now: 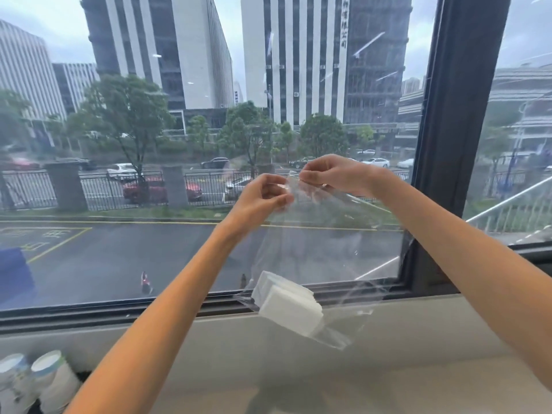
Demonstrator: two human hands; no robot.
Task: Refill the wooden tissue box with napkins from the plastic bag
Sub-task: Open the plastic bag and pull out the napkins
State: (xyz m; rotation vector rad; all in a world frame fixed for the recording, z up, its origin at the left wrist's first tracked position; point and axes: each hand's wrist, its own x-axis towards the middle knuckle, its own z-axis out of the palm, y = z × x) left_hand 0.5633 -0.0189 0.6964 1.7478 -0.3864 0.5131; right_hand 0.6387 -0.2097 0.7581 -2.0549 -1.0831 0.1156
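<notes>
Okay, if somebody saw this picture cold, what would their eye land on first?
Probably the two raised hands at centre: the left hand and right hand each pinch the top edge of a clear plastic bag held up in front of the window. Next comes the white stack of napkins low in the bag, in front of the sill. Paper cups stand at the lower left.

White napkins [288, 306] (clear plastic bag [313, 249])
</notes>
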